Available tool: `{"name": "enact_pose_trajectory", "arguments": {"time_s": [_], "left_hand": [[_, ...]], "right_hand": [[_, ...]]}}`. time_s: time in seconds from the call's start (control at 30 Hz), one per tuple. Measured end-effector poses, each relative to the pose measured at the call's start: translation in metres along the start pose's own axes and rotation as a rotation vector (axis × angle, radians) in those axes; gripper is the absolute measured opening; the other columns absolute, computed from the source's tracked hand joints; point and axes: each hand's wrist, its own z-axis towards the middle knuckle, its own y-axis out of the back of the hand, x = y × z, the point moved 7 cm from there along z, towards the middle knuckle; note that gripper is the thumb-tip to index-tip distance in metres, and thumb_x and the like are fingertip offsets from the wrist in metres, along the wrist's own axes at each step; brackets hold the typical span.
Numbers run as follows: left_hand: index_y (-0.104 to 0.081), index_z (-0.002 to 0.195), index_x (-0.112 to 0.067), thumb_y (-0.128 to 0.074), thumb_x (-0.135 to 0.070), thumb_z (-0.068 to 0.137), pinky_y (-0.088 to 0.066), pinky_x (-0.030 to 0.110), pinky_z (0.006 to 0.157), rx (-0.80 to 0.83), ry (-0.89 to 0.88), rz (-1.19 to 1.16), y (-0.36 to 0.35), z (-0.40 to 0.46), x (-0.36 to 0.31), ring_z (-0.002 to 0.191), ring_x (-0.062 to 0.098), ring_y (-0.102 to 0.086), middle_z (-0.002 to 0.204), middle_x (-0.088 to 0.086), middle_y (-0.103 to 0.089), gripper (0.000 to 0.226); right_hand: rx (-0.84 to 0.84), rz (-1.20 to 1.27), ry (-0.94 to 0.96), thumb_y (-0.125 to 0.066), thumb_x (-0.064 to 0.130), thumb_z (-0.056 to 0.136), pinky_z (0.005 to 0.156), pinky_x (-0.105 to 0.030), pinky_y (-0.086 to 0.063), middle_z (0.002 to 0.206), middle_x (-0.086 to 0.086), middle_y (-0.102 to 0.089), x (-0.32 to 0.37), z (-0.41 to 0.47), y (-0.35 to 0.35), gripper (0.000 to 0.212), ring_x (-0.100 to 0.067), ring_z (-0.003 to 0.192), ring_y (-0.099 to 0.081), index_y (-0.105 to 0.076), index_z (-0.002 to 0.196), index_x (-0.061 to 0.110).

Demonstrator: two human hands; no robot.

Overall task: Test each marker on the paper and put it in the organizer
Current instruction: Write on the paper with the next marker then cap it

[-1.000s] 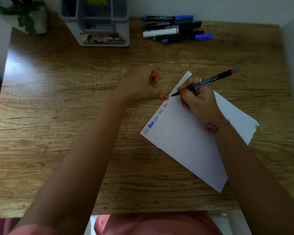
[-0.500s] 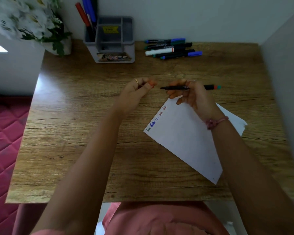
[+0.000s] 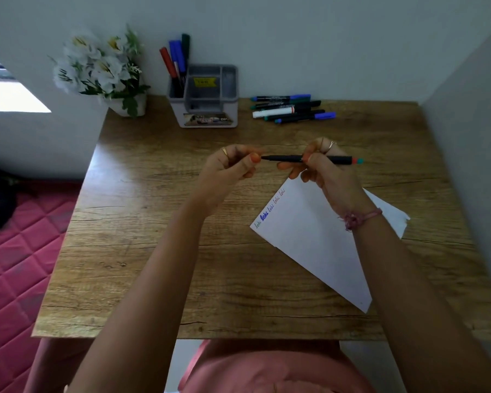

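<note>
Three tested markers (image 3: 176,59) stand in the grey plastic organizer (image 3: 207,95), about five capped markers (image 3: 292,109) wait right of it. Right hand (image 3: 328,168) pinches black marker (image 3: 295,158), left hand (image 3: 233,165) closed, probably on its cap, near tip; recapping and stowing left

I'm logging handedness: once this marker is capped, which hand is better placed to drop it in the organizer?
Probably the right hand: it already grips the marker by its barrel. The left hand, nearer the organizer, only pinches at the tip.

Wood-grain worktop (image 3: 142,251) in corner, pale grey walls (image 3: 323,38) behind and right. White flowers in pot (image 3: 102,72) at back left. Pink quilted bed (image 3: 17,265) left. Bright window patch (image 3: 9,96) on left.
</note>
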Motion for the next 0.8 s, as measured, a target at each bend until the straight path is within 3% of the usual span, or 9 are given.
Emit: {"name": "enact_pose_trajectory", "arguments": {"time_s": [0.13,0.23,0.37,0.43,0.53,0.63,0.8], "left_hand": [[-0.069,0.089,-0.019,-0.066,-0.025,0.075,-0.048,0.03,0.079,0.032,-0.018,-0.011,-0.001,-0.007,-0.007,0.074,0.012,-0.055,0.08,0.001,-0.061,0.015],[-0.066,0.09,-0.017,-0.069,-0.02,0.072,-0.051,0.028,0.077,0.041,-0.017,0.026,-0.003,-0.008,-0.013,0.077,0.012,-0.06,0.08,-0.001,-0.066,0.018],[-0.059,0.087,-0.012,-0.073,-0.015,0.068,-0.053,0.025,0.07,-0.03,-0.005,-0.017,-0.003,-0.006,-0.024,0.073,0.012,-0.063,0.076,0.0,-0.068,0.023],[-0.059,0.085,-0.01,-0.075,-0.02,0.063,-0.051,0.024,0.066,-0.081,0.011,-0.078,-0.001,-0.005,-0.028,0.067,0.011,-0.061,0.071,0.0,-0.066,0.028],[-0.06,0.082,-0.01,-0.075,-0.016,0.068,-0.049,0.02,0.061,-0.107,0.025,-0.156,-0.002,-0.002,-0.033,0.06,0.008,-0.056,0.064,-0.002,-0.062,0.023],[-0.062,0.084,-0.01,-0.071,-0.011,0.078,-0.049,0.018,0.061,-0.131,0.039,-0.162,0.003,0.001,-0.038,0.061,0.007,-0.056,0.064,-0.004,-0.062,0.011],[-0.056,0.09,-0.012,-0.054,-0.022,0.094,-0.047,0.021,0.064,-0.187,-0.009,0.043,0.005,0.007,-0.043,0.064,0.005,-0.054,0.073,-0.002,-0.057,0.01]], "right_hand": [[-0.002,-0.067,0.033,-0.049,0.012,0.086,0.061,-0.021,-0.045,0.085,-0.011,-0.074,0.008,-0.003,-0.003,0.007,-0.019,0.072,-0.066,-0.047,0.08,0.01],[0.028,-0.165,0.057,-0.06,0.004,0.088,0.06,-0.015,-0.046,0.083,-0.005,-0.072,0.015,-0.005,-0.008,0.003,-0.008,0.069,-0.066,-0.06,0.088,0.0],[-0.003,-0.253,0.089,-0.07,0.007,0.079,0.054,-0.01,-0.045,0.082,-0.004,-0.067,0.029,-0.005,-0.011,0.018,0.0,0.064,-0.062,-0.069,0.097,0.007],[-0.084,-0.224,0.099,-0.074,0.006,0.075,0.05,-0.009,-0.043,0.078,-0.002,-0.065,0.036,-0.004,-0.008,0.016,0.002,0.058,-0.06,-0.068,0.09,0.008],[-0.207,-0.176,0.142,-0.079,0.005,0.069,0.045,-0.011,-0.043,0.072,0.001,-0.066,0.045,-0.002,-0.004,0.021,-0.002,0.055,-0.062,-0.062,0.078,0.012],[-0.236,-0.283,0.154,-0.082,0.011,0.066,0.049,-0.012,-0.047,0.068,0.006,-0.067,0.05,0.0,-0.003,0.021,-0.004,0.057,-0.065,-0.068,0.081,0.008],[-0.232,-0.566,0.236,-0.079,0.031,0.071,0.067,-0.033,-0.058,0.072,0.009,-0.068,0.051,0.007,-0.016,0.019,-0.007,0.066,-0.065,-0.071,0.085,0.022]]}}
